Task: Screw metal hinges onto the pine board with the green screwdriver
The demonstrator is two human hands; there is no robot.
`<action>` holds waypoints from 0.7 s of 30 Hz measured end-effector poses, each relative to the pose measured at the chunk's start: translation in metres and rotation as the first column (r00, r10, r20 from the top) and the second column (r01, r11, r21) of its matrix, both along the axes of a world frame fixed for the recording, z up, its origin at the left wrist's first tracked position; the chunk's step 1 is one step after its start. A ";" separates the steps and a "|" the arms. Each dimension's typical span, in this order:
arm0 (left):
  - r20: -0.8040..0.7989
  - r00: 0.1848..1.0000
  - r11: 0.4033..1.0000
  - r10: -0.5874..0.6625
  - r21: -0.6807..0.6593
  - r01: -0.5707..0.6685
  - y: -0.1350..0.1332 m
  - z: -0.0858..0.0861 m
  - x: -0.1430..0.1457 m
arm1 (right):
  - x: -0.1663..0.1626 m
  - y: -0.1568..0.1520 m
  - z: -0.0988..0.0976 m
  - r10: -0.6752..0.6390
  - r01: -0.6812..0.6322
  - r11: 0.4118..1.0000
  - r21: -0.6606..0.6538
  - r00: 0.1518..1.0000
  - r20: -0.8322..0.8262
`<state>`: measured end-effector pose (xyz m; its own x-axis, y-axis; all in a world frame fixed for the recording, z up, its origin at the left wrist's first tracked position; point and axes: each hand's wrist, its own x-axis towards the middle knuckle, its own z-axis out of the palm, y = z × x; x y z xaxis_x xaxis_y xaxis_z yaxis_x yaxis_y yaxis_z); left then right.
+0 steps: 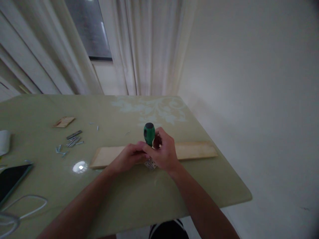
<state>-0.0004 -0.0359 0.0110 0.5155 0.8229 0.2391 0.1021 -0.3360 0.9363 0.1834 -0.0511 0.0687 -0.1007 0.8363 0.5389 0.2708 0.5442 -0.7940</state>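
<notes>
A long pale wooden plank [196, 150] lies across the green table [124, 186]. My right hand [163, 151] is closed around a green-handled screwdriver [149, 132] that stands upright over the plank's near edge. My left hand [129, 156] is closed beside it, fingers pinched at the screwdriver's lower part. A small metal hinge [151, 164] shows just below both hands at the plank's edge. The screwdriver's tip is hidden by my fingers.
Loose screws [61, 150] and metal hinges [74, 138] lie at the left, with a small wood piece [64, 121] behind them. A dark tablet [11, 178] and a white cable [27, 205] sit at the near left. Curtains and a wall stand behind the table.
</notes>
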 end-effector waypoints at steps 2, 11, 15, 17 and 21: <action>0.023 1.000 0.999 0.021 -0.033 -0.021 0.000 -0.002 0.001 | 0.000 -0.002 0.001 0.064 -0.062 0.996 0.063 0.998 -0.020; -0.106 0.993 0.994 -0.060 -0.097 0.050 -0.008 0.012 0.006 | 0.003 0.002 -0.002 0.096 -0.099 0.993 0.057 0.994 0.058; -0.117 0.993 0.998 0.007 -0.068 -0.015 -0.009 0.010 0.005 | 0.001 0.002 -0.004 0.113 -0.112 0.993 0.024 0.993 -0.041; -0.088 0.994 0.995 0.062 -0.072 -0.068 -0.009 0.008 0.006 | 0.000 0.001 -0.006 0.117 -0.114 0.993 0.037 0.990 -0.084; -0.057 0.994 0.989 0.089 -0.112 -0.095 -0.010 0.007 0.010 | -0.002 -0.001 -0.007 0.170 -0.169 0.985 0.028 0.984 -0.046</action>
